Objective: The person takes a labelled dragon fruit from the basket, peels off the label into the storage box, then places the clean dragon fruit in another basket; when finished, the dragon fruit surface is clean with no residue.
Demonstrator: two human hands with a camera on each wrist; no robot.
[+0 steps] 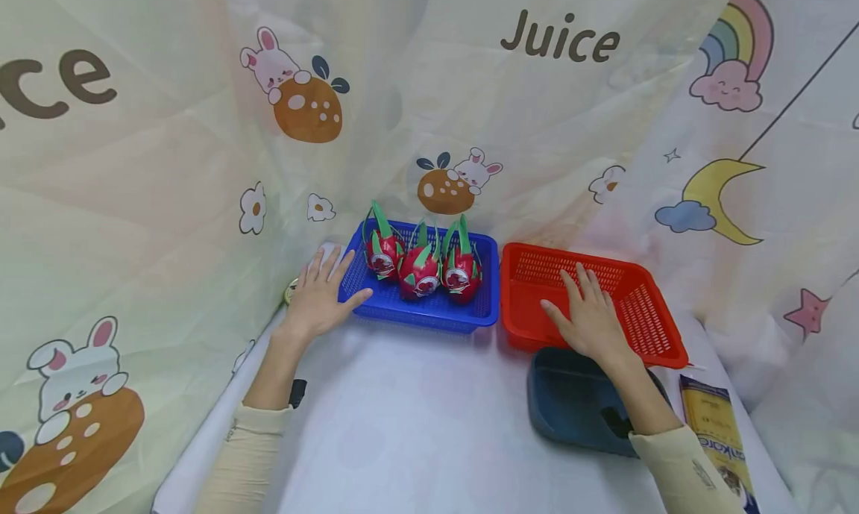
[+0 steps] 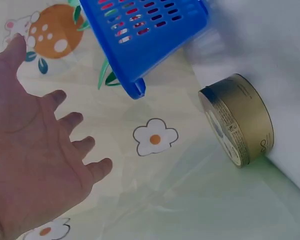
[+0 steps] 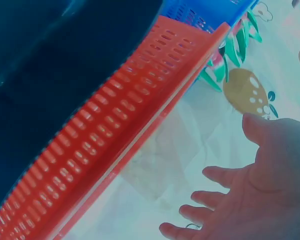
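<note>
Well, my forearms (image 1: 274, 368) reached forward, left hand (image 1: 318, 298) spread wide just beside the blue basket (image 1: 416, 318), right hand (image 1: 593, 320) hovering splayed above the red basket (image 1: 526, 305).

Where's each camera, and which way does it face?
Head: on the head, facing forward and down at blue basket, red basket; left hand and right hand show.
Left wrist: on that wrist, facing tin and blue basket; left hand shows.
Right wrist: on that wrist, facing dark tub, red basket; right hand shows.
Wrist views share the blue basket.
</note>
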